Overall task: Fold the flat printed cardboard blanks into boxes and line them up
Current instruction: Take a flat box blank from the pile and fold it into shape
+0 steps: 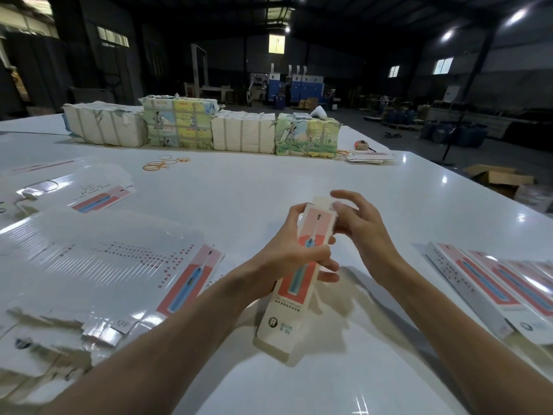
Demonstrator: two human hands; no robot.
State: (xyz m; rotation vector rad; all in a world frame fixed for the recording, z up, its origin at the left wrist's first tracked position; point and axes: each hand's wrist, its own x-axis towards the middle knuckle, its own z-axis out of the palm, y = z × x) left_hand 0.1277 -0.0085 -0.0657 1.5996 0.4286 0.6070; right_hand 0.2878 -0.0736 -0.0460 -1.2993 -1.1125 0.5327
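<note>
A long narrow printed box (pixel 294 298), white with a pink panel and a blue toothbrush picture, is held up above the white table (pixel 239 187), its far end tilted away from me. My left hand (pixel 294 250) grips its middle, fingers wrapped round it. My right hand (pixel 356 226) is at the box's far end with fingers spread and loosely bent, its thumb by the end flap. A fanned stack of flat blanks (pixel 98 265) lies to the left. Folded boxes (pixel 493 283) lie side by side at the right edge.
More flat blanks (pixel 98 199) lie further left. Wrapped bundles of printed stock (pixel 203 127) stand in a row at the back of the table, with rubber bands (pixel 163 164) in front of them and a tape roll (pixel 362 145) at the right. A cardboard carton (pixel 499 178) sits on the floor beyond the table.
</note>
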